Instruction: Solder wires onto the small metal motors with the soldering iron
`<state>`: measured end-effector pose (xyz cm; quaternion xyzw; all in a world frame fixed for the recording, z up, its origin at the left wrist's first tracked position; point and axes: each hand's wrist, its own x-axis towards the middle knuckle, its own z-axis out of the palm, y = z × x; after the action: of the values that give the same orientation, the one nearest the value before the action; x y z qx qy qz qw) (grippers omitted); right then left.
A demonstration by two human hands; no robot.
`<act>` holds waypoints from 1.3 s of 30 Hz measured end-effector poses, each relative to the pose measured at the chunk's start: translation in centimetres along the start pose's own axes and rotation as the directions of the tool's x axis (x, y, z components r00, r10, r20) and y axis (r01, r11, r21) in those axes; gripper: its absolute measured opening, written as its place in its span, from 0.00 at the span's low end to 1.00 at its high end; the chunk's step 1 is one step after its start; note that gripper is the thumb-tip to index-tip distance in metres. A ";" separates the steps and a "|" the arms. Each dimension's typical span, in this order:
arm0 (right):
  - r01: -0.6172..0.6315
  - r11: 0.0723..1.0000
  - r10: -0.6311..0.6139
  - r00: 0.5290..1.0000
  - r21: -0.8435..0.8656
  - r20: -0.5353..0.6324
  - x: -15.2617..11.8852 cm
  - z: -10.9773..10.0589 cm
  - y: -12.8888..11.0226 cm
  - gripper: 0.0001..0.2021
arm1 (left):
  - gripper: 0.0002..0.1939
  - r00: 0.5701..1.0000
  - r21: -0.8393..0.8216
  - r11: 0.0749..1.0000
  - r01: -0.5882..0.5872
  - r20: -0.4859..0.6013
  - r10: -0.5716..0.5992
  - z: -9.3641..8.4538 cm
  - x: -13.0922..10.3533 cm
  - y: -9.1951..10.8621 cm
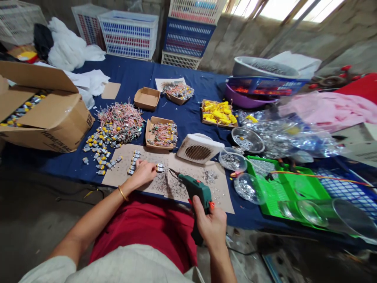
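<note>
My right hand (pixel 210 220) is wrapped round the handle of a green and black soldering gun (pixel 196 188), its thin tip pointing left over the cardboard. My left hand (pixel 144 173) rests on the cardboard sheet (pixel 188 177), fingers bent together beside a small silver and yellow motor (pixel 159 168); what its fingertips hold, if anything, is hidden. Just left of that hand stands a row of small motors (pixel 135 157). Behind the gun's tip sits a white framed fan or vent (pixel 200 148). Tiny metal bits lie scattered over the cardboard.
Loose motors (pixel 101 157) and a wired heap (pixel 122 120) lie at left, near a large carton (pixel 59 118). Behind are a tray of wired parts (pixel 161 133) and a tray of yellow parts (pixel 219 113). Bowls (pixel 249 188) and a green tray (pixel 277 196) stand at right.
</note>
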<state>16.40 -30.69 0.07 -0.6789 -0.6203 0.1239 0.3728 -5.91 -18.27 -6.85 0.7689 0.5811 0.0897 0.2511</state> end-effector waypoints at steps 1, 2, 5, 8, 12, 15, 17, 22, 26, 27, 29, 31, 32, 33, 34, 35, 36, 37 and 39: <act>-0.028 1.000 0.028 1.000 -0.002 -0.002 0.0 -0.3 0.1 0.24 | 0.14 1.000 0.016 0.999 -0.028 0.007 0.028 -0.5 -0.4 -0.3; -0.064 0.998 0.064 0.998 0.000 -0.001 0.0 -0.6 0.3 0.24 | 0.18 0.998 0.042 0.997 -0.063 0.010 0.063 -0.9 -0.8 -0.6; -0.198 0.980 0.198 0.980 0.022 -0.006 0.1 -1.5 0.8 0.26 | 0.29 0.987 0.165 0.976 -0.144 0.087 0.131 -1.9 -0.7 -1.5; -0.283 0.957 0.284 0.959 0.057 -0.005 0.0 -2.0 1.2 0.26 | 0.27 0.959 0.235 0.955 -0.180 0.257 0.118 -2.3 1.2 -1.5; -0.349 0.926 0.352 0.936 0.142 0.003 -0.5 -2.1 2.0 0.27 | 0.07 0.924 0.191 0.956 -0.225 0.352 0.147 -2.5 3.4 -0.9; -0.408 0.888 0.417 0.909 0.213 0.003 -0.7 -2.0 2.9 0.27 | 0.07 0.941 0.051 0.972 -0.228 0.270 0.206 -2.2 2.9 -0.6; -0.418 0.878 0.426 0.905 0.232 0.020 -0.6 -2.1 3.4 0.27 | 0.09 0.966 -0.024 0.984 -0.176 0.185 0.178 -1.7 2.1 -0.4; -0.357 0.920 0.367 0.930 0.164 -0.030 -0.5 -2.7 3.7 0.28 | 0.17 0.970 -0.018 0.984 -0.179 0.164 0.180 -1.2 0.7 0.3; -0.386 0.906 0.400 0.915 0.175 -0.054 -0.9 -2.9 3.2 0.29 | 0.16 0.957 0.051 0.973 -0.225 0.202 0.211 -1.7 1.2 0.7; -0.385 0.905 0.400 0.915 0.182 -0.053 -0.9 -2.9 3.1 0.29 | 0.16 0.962 0.086 0.974 -0.209 0.196 0.189 -1.7 1.5 0.9; -0.369 0.911 0.384 0.922 0.185 -0.053 -0.9 -2.8 3.0 0.29 | 0.16 0.971 0.147 0.973 -0.179 0.189 0.150 -1.6 2.2 1.3; -0.351 0.918 0.366 0.929 0.186 -0.053 -0.8 -2.8 3.0 0.29 | 0.15 0.968 0.184 0.967 -0.178 0.208 0.139 -1.7 2.8 1.8; -0.347 0.918 0.362 0.931 0.192 -0.050 -0.8 -2.9 3.1 0.28 | 0.14 0.967 0.195 0.963 -0.184 0.214 0.142 -1.9 3.1 2.1; -0.347 0.916 0.363 0.931 0.199 -0.046 -0.8 -2.9 3.2 0.28 | 0.14 0.966 0.202 0.961 -0.190 0.211 0.146 -2.3 3.5 2.4; -0.352 0.913 0.367 0.929 0.207 -0.039 -0.8 -2.9 3.4 0.28 | 0.13 0.967 0.205 0.959 -0.194 0.202 0.152 -2.9 3.9 2.8; -0.359 0.909 0.374 0.927 0.213 -0.032 -0.9 -2.9 3.7 0.28 | 0.13 0.970 0.206 0.958 -0.197 0.186 0.159 -3.7 4.4 3.1; -0.367 0.905 0.381 0.924 0.218 -0.029 -1.0 -3.0 3.9 0.28 | 0.14 0.973 0.207 0.958 -0.196 0.161 0.165 -4.7 4.9 3.5; -0.372 0.901 0.388 0.921 0.222 -0.029 -1.0 -2.9 4.1 0.28 | 0.14 0.976 0.207 0.958 -0.198 0.134 0.173 -5.8 5.6 3.9; -0.382 0.896 0.399 0.916 0.227 -0.033 -1.2 -2.9 4.5 0.28 | 0.14 0.977 0.208 0.955 -0.211 0.054 0.205 -8.0 7.3 4.9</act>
<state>21.38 -32.63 -1.21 -0.7494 -0.4390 0.2361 0.4358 -2.90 -10.11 1.28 0.8495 0.4992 0.0407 0.1659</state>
